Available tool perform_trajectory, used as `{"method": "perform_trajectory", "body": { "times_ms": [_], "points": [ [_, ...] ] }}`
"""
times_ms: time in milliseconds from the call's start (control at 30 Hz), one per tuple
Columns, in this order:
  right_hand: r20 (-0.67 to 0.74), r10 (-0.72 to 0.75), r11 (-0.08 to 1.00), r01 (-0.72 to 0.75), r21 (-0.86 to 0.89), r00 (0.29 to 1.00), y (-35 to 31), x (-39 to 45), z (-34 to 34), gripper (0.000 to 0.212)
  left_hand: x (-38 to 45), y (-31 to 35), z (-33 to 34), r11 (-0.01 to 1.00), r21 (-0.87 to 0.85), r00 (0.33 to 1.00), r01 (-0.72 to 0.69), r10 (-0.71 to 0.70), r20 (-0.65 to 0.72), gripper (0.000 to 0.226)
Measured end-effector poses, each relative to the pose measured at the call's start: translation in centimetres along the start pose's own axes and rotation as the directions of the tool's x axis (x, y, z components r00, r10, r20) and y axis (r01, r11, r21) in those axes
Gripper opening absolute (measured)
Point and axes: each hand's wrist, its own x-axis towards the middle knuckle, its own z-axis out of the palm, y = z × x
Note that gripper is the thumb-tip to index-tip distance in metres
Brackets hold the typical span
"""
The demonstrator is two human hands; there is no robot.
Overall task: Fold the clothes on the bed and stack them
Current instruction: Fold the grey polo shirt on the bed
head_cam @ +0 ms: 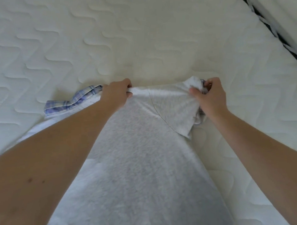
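The left hand [117, 92] pinches the far edge of the grey shirt [138, 163], and the right hand [210, 94] clenches a bunch of the same edge by the sleeve [175, 111]. The shirt lies spread on the mattress [141, 36], running from the hands back toward the person. To fold well, both hands should probably keep the edge taut and level, with the sleeve tucked inward before the fold. A plaid garment [75, 100] peeks out beside the shirt, left of the left hand. No container is in view.
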Motion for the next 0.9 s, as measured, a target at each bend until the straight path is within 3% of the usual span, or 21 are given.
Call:
{"method": "perform_trajectory", "body": {
  "times_ms": [67, 200, 267, 367, 467, 533, 667, 767, 900],
  "points": [
    [0.007, 0.088, 0.994, -0.088, 0.057, 0.996, 0.8, 0.2, -0.4, 0.037, 0.2, 0.6, 0.1, 0.996, 0.090, 1.000, 0.005, -0.008, 0.029, 0.024],
    [0.150, 0.277, 0.955, -0.253, -0.157, 0.949, 2.4, 0.2, -1.9, 0.047, 0.8, 3.9, -0.5, 0.996, 0.019, 0.988, -0.086, 0.083, 0.134, 0.040],
    [0.300, 0.287, 0.954, -0.246, -0.170, 0.910, 2.9, -0.6, -2.7, 0.053, 1.1, 6.1, -0.3, 0.990, -0.054, 0.976, -0.133, 0.140, 0.169, 0.042],
    [0.530, 0.232, 0.972, -0.208, -0.104, 0.815, 3.0, -2.3, -3.4, 0.034, 1.7, 9.3, 0.4, 0.982, -0.084, 0.965, -0.169, 0.182, 0.186, 0.049],
    [0.590, 0.179, 0.984, -0.153, -0.095, 0.787, 3.4, -3.1, -3.5, 0.032, 2.4, 12.0, 1.2, 0.971, -0.116, 0.955, -0.207, 0.226, 0.190, 0.050],
    [0.587, 0.158, 0.986, -0.155, -0.056, 0.794, 3.5, -3.4, -3.6, 0.031, 2.9, 13.6, 1.6, 0.972, -0.139, 0.955, -0.189, 0.215, 0.206, 0.050],
    [0.436, 0.119, 0.972, -0.195, 0.132, 0.892, 3.7, -3.9, -4.3, 0.013, 4.1, 16.1, 2.1, 0.982, -0.114, 0.968, -0.151, 0.170, 0.186, 0.035],
    [0.383, 0.113, 0.963, -0.196, 0.187, 0.917, 4.3, -3.8, -5.3, 0.017, 4.7, 17.1, 2.6, 0.968, -0.227, 0.983, -0.103, 0.134, 0.126, 0.021],
    [0.208, 0.069, 0.972, -0.113, 0.206, 0.976, 6.3, -4.1, -6.1, 0.020, 5.2, 17.5, 2.8, 0.935, -0.349, 0.984, -0.065, 0.117, 0.132, 0.014]
  ]
}}
